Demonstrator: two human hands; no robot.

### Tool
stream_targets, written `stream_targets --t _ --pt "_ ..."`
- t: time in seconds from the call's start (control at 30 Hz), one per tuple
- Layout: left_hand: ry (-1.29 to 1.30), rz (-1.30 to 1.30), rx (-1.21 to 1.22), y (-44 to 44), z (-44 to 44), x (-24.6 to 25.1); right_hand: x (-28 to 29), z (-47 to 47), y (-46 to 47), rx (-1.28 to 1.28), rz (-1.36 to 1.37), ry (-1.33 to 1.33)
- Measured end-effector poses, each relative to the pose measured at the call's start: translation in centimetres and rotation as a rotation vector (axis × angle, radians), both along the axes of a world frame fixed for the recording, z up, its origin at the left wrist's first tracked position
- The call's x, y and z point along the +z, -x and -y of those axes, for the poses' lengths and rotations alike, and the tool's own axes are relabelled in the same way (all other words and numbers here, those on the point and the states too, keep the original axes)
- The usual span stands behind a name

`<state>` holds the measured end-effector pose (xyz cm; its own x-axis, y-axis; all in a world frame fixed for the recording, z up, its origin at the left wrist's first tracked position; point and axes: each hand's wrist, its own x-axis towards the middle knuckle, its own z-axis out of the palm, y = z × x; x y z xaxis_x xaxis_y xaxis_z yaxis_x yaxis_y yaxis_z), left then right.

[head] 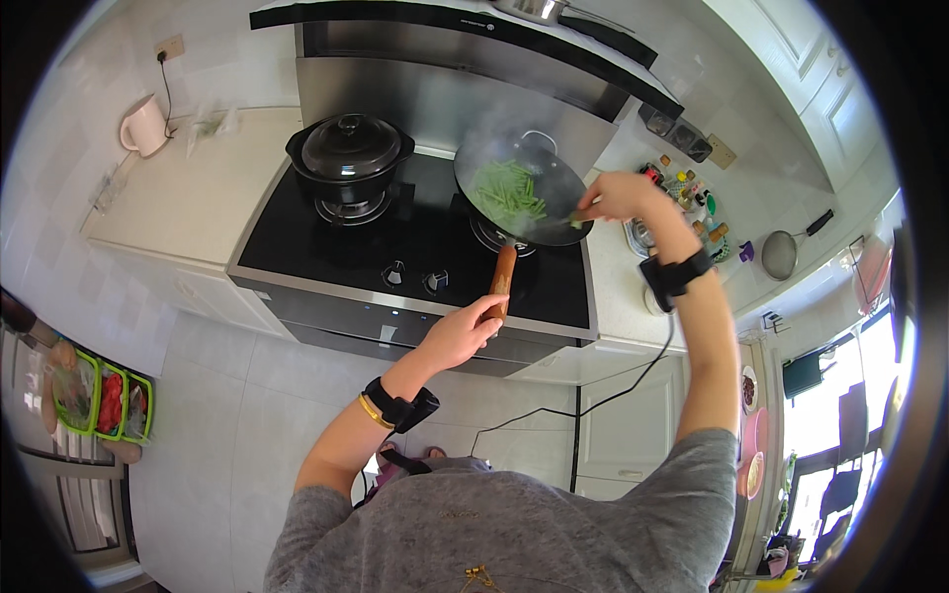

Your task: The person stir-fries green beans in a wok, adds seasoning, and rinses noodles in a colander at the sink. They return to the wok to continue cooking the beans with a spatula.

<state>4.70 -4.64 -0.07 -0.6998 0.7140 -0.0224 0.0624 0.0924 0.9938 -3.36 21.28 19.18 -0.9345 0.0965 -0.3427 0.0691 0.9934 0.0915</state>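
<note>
My left hand [463, 333] is wrapped around the wooden handle [503, 278] of a dark wok [567, 189] on the right burner. Cut green beans [508, 193] lie in the wok's left half, with steam rising over them. At the wok's right rim, my right hand [619, 199] grips a cooking utensil [575, 219] by its handle. The utensil's lower end reaches down into the wok beside the beans; steam and blur hide its exact shape. Each wrist wears a black strapped device.
A lidded black pot [350, 152] stands on the left burner of the black glass hob [296, 237]. Seasoning bottles [693, 189] crowd the right counter. A cable [549, 410] hangs from my right wrist device. The range hood [460, 26] overhangs the back. A pink kettle [145, 126] stands far left.
</note>
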Motion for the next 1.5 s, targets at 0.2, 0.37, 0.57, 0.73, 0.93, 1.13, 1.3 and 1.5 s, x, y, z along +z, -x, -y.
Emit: stream_targets --t 0.2,0.37,0.57,0.73,0.93,1.13,1.3,1.5 --pt "-0.021 0.046 0.012 0.1 0.0 0.1 -7.3 -2.8 3.2 -0.282 -0.284 0.462" --pt "-0.028 0.009 0.041 -0.3 0.0 0.0 -0.4 -7.1 1.5 -0.462 -0.141 0.565" --pt "-0.026 -0.014 0.034 0.0 -0.1 -0.3 1.7 -4.1 -0.2 -0.017 0.041 -0.223" --pt "0.002 0.019 0.024 0.1 0.0 0.0 -6.7 -0.2 1.6 0.045 -0.279 -0.547" --pt "-0.027 0.083 -0.024 0.2 0.3 0.2 -1.5 -0.6 0.0 0.158 -0.342 -0.464" --pt "-0.087 0.100 -0.017 0.3 0.1 -0.1 -0.3 1.1 0.5 -0.011 -0.072 -0.095" --pt "-0.096 0.108 -0.037 0.6 0.2 0.1 -6.3 -0.3 3.1 -0.110 -0.301 0.285" --pt "-0.018 0.099 -0.057 0.4 0.7 1.0 1.3 -4.4 0.8 -0.474 -0.124 0.499"
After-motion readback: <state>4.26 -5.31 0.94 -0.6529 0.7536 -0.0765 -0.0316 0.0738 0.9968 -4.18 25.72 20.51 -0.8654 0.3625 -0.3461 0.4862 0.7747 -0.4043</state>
